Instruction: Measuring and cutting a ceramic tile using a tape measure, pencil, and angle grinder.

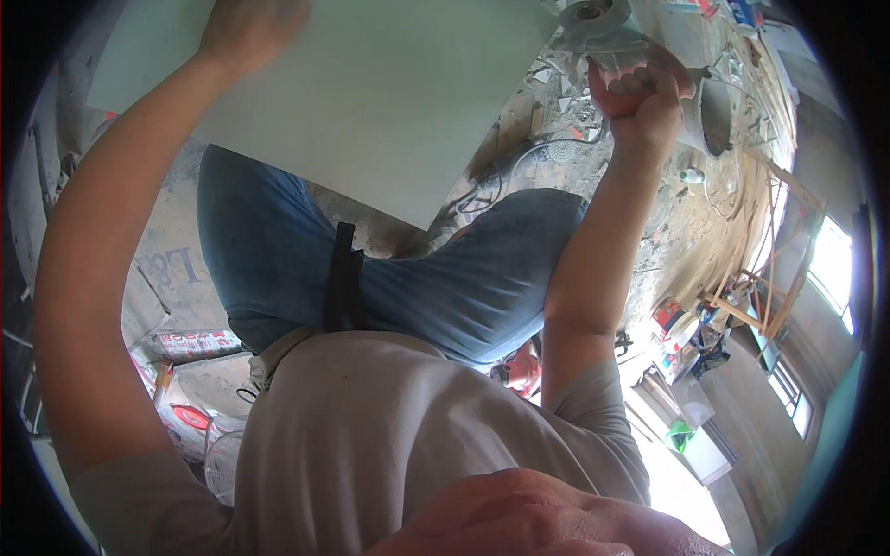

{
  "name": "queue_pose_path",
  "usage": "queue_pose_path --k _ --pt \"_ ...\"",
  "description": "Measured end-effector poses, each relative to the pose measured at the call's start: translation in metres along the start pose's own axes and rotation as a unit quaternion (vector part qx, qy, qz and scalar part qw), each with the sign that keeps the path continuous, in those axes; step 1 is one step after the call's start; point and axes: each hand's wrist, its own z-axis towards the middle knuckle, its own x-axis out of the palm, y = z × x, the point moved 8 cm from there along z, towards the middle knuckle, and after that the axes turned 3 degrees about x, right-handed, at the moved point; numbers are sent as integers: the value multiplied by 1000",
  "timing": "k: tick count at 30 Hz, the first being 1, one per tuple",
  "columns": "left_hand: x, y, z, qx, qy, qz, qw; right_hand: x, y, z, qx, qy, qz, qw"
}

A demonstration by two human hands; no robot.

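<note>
A large pale grey-green flat panel (371, 102), perhaps a tile, spreads before me, its near corner over my legs. My left hand (252, 32) is at the panel's far left part; its fingers are smeared and cut off by the upper edge. To the right of the panel, my right hand (646, 102) is closed, its fingers curled round the handle of a reddish tool (681, 76). A grey round part (593, 13) is just beyond that hand; whether it belongs to the tool I cannot tell.
Broken pieces and dust litter the floor (547, 171) on the right, with a dark cable (528, 148) across it. A bucket-like cylinder (716, 116) lies past my right hand. A wooden frame (774, 306) stands at far right; bags (199, 417) lie at left.
</note>
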Motion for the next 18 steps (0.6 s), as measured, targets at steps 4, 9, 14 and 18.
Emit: queue_pose_path --k 4,9,14,18 --pt "-2 1 -1 33 -27 -11 999 -6 -4 8 13 -1 15 1000" --pt "1 4 -2 33 -34 -4 999 -6 -6 8 13 -30 16 999" --pt "1 0 -1 2 10 7 1000 -4 -4 4 4 -19 -17 1000" --pt "-3 -4 -1 -15 31 2 999 5 -1 0 -9 -16 0 1000"
